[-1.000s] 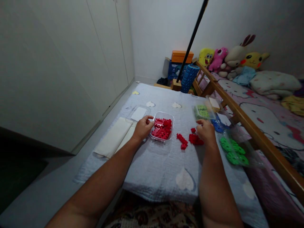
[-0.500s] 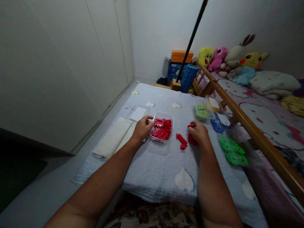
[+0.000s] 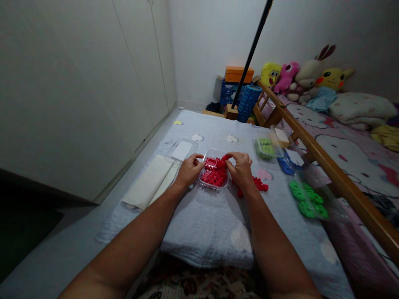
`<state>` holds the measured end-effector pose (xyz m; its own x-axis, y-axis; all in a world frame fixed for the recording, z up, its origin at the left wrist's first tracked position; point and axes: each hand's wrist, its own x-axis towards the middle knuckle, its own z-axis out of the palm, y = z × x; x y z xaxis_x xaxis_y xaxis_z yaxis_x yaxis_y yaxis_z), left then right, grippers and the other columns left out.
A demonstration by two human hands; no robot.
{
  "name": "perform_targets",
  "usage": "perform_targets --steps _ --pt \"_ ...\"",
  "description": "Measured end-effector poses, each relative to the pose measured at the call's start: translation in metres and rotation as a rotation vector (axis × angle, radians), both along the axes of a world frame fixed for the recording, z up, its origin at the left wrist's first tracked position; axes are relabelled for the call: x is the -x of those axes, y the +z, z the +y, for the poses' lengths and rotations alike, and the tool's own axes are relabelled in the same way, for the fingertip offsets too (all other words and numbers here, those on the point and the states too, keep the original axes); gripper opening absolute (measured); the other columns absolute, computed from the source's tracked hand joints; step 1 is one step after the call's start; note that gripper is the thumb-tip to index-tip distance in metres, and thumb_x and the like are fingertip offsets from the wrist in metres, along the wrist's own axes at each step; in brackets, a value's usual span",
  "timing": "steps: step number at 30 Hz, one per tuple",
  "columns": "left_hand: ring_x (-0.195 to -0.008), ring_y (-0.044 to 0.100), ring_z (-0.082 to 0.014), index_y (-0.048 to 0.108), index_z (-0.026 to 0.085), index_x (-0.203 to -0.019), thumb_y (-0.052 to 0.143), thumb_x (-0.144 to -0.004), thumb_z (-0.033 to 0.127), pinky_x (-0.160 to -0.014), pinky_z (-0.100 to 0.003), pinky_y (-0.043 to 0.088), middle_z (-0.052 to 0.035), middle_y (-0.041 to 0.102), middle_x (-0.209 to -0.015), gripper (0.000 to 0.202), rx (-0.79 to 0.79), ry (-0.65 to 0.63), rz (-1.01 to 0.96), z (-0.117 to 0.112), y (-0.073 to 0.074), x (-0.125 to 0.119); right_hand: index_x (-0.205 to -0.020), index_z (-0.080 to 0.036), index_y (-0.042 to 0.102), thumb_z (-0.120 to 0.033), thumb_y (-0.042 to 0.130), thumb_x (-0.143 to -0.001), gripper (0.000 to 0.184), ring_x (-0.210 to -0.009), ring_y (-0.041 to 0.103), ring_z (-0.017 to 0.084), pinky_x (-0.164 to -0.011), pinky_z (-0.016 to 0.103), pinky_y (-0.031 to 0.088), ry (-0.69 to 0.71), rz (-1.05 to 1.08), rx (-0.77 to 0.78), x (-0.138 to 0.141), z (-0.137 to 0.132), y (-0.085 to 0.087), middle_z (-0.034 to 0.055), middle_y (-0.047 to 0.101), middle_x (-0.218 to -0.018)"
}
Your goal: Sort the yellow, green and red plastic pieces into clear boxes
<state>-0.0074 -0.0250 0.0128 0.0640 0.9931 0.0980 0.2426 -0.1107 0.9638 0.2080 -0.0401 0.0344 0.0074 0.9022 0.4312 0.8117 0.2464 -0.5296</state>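
A clear plastic container (image 3: 215, 189) full of red interlocking toy blocks (image 3: 213, 177) stands on the cloth in front of me. My left hand (image 3: 190, 169) grips its left rim between thumb and fingers. At the container's right side, my right hand (image 3: 240, 168) pinches a red block (image 3: 225, 158) over the rim; the fingers partly cover it. Beyond my right wrist lie joined red blocks (image 3: 261, 184) on the cloth, with another red piece partly hidden under the hand.
A clear lid (image 3: 182, 149) and a folded cream cloth (image 3: 149, 180) lie at left. To the right are a tub of light green blocks (image 3: 264, 148), blue pieces (image 3: 285, 164) and a bag of green pieces (image 3: 307, 199). A wooden bed rail (image 3: 311, 145) borders the right side.
My right hand has moved left from the red pieces on the cloth to the container's right rim. Joined red blocks now show where it was. My left hand stays at the container.
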Motion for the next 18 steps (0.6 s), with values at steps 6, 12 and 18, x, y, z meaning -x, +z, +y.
perform_targets --steps 6,12,18 --pt "-0.056 0.049 -0.0127 0.07 0.016 -0.104 0.063 -0.08 0.038 -0.057 -0.026 0.036 0.0063 0.051 -0.06 0.033 -0.001 -0.017 0.012 -0.0024 0.0019 -0.0018 -0.106 -0.024 0.075 -0.019 0.062 -0.088 0.022 -0.112 0.054 0.031 -0.105 0.052 0.029 -0.026 -0.032 0.023 0.0008 0.0036 -0.0045 0.0079 0.078 -0.112" --pt "-0.056 0.049 -0.0132 0.07 0.016 -0.104 0.063 -0.08 0.039 -0.057 -0.026 0.036 0.0062 0.051 -0.06 0.034 0.003 -0.02 0.018 -0.003 0.0031 -0.0018 -0.104 -0.026 0.076 -0.014 0.056 -0.088 0.029 -0.116 0.052 0.031 -0.108 0.053 0.027 0.007 -0.064 0.035 0.0011 0.0014 -0.008 0.0057 0.078 -0.113" --pt "-0.056 0.05 -0.0131 0.07 0.016 -0.106 0.063 -0.08 0.04 -0.058 -0.027 0.037 0.0059 0.052 -0.061 0.036 0.006 -0.017 0.018 -0.0024 0.0019 -0.0016 -0.101 -0.027 0.078 -0.008 0.051 -0.081 0.038 -0.117 0.054 0.029 -0.115 0.057 0.021 0.073 -0.078 0.061 0.0016 -0.0009 -0.0103 0.0061 0.077 -0.104"
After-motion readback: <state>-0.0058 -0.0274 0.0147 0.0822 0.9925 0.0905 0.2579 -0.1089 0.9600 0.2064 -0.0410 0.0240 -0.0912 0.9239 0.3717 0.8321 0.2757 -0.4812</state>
